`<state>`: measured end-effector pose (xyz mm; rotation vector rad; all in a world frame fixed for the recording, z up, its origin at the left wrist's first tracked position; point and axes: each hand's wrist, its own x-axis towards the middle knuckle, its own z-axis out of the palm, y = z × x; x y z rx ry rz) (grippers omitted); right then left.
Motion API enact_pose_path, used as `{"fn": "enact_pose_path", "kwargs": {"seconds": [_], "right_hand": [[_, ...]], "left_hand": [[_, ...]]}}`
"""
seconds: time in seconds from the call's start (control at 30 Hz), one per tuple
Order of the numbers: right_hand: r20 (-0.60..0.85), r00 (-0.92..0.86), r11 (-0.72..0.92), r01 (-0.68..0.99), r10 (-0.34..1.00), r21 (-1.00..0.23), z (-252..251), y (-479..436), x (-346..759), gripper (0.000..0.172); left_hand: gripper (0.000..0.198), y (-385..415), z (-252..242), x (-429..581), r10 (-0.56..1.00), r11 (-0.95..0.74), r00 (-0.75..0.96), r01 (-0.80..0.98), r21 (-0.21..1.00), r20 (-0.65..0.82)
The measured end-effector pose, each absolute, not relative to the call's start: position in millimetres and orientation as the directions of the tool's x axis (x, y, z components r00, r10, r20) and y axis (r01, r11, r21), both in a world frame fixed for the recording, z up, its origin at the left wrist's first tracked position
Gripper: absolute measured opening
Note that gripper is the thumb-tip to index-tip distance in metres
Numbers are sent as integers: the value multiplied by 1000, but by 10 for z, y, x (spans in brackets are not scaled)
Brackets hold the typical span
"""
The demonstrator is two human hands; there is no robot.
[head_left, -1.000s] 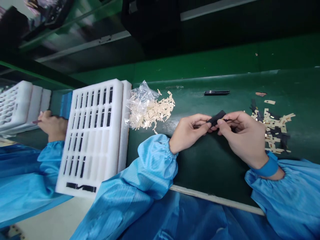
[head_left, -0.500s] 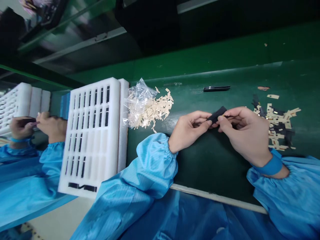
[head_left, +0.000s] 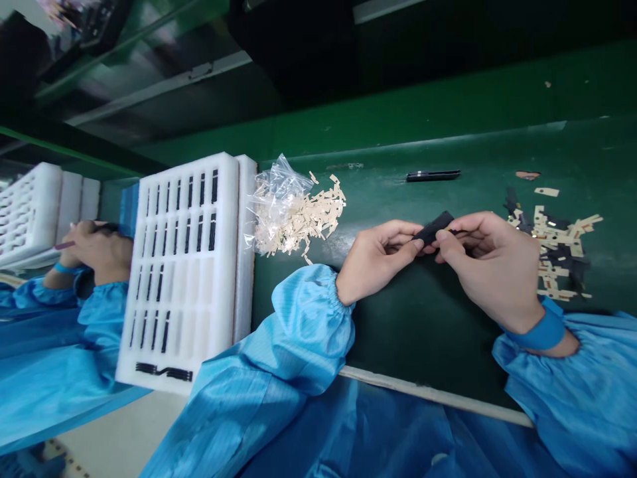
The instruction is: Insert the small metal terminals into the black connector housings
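Observation:
My left hand (head_left: 381, 255) grips one end of a small flat black piece (head_left: 434, 228) above the green table. At its other end, my right hand (head_left: 490, 259) pinches the same piece between thumb and forefinger; a tiny yellowish spot shows by the fingertips. Another slim black part (head_left: 432, 176) lies on the table beyond my hands. Beside my right hand is a loose pile of cream tabs and black scraps (head_left: 562, 249). More cream tabs (head_left: 318, 216) are heaped to the left of my left hand, partly under a clear plastic bag (head_left: 283, 182).
A white foam tray (head_left: 186, 285) with rows of black parts in its slots stands on the left, against another foam piece. Farther left, a co-worker's hands (head_left: 102, 249) are close to more white foam trays (head_left: 30, 212). The table's pale edge (head_left: 432, 395) runs below my hands.
My hands stay almost still on the black piece. The co-worker's hands at the left have come together, one moving to the right. The view has shifted very slightly.

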<state>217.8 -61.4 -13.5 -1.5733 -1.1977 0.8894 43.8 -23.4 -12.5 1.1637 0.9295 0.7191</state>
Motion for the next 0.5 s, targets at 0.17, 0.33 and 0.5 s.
{"fn": "enact_pose_path", "kwargs": {"seconds": [0.17, 0.33, 0.5], "right_hand": [[-15, 257, -91, 286, 966, -954, -143, -618, 2181, 12], [-23, 264, -98, 277, 964, -956, -123, -615, 2172, 14], [-7, 251, -81, 285, 968, -955, -137, -620, 2170, 15]], "left_hand": [[36, -236, -116, 438, 864, 257, 450, -7, 966, -227], [32, -241, -120, 448, 867, 255, 447, -21, 967, -219], [34, -236, -116, 452, 869, 257, 440, -6, 966, -229]]}}
